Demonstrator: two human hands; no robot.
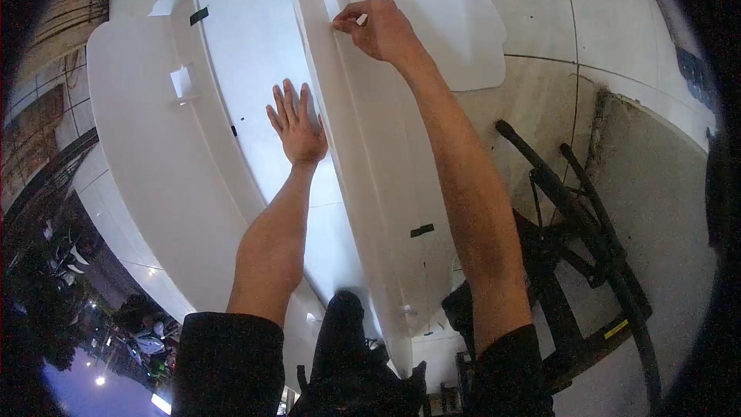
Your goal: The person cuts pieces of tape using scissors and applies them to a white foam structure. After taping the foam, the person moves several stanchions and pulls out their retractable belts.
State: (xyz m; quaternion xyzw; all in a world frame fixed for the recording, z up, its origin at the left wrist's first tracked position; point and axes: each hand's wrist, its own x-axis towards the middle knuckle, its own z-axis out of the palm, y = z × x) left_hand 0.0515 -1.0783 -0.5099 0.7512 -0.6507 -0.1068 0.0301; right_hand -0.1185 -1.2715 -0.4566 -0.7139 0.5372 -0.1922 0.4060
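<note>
A large white sheet (255,38) with folded side flaps lies below me. My left hand (299,133) rests flat on its bright middle strip, fingers spread, beside the fold of the right flap (386,162). Up on that right flap, my right hand (378,28) is closed in a pinch, fingertips right by a small white tab (336,5); I cannot tell what the pinch holds. The left flap (147,116) bears a similar white tab (183,83). Black tape pieces mark the sheet, one near the upper left fold (199,16) and one low on the right flap (422,230).
A black metal frame with tube legs (575,208) stands on the right, near a grey wall block (656,208). Pale floor tiles (617,23) surround the sheet. Dark foliage and small lights show at the lower left. My dark-clad leg (340,340) is at the bottom.
</note>
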